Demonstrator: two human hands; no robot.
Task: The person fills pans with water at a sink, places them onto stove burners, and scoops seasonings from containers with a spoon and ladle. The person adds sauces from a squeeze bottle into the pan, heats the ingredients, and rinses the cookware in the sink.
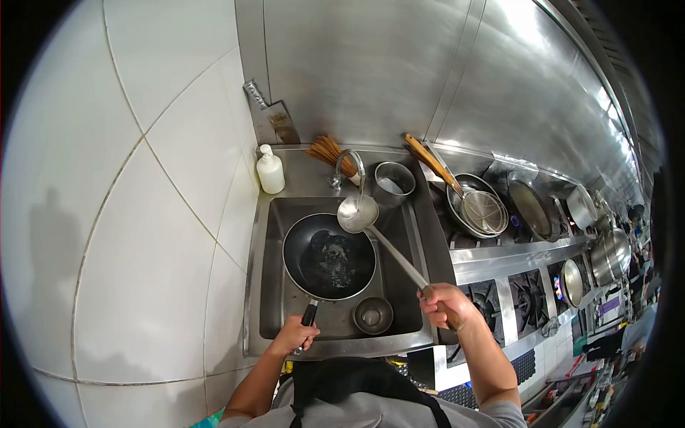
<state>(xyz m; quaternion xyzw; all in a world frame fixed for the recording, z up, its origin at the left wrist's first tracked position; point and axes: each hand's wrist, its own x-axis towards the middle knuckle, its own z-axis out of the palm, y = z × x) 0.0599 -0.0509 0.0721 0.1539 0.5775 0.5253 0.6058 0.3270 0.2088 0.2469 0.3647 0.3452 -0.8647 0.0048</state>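
Steel ladle [357, 216] under the faucet [362, 175], frying pan [330, 258] at the sink [396, 285].
Right of centre, the right hand [446, 305] is wrapped round the ladle's long handle; at lower centre, the left hand [298, 334] curls firmly round the pan's black handle. The pan is just left of centre, within the sink's outline; whether it touches the bottom cannot be told. The step in hand appears to be wetting the ladle; moving the pan calls for minding the metal bowl [372, 315] by its lower-right edge.

Wht. pump btl. [270, 171] nr. cleaver [280, 121], mesh strainer [482, 212] nr. wok [529, 207] on stove [504, 303].
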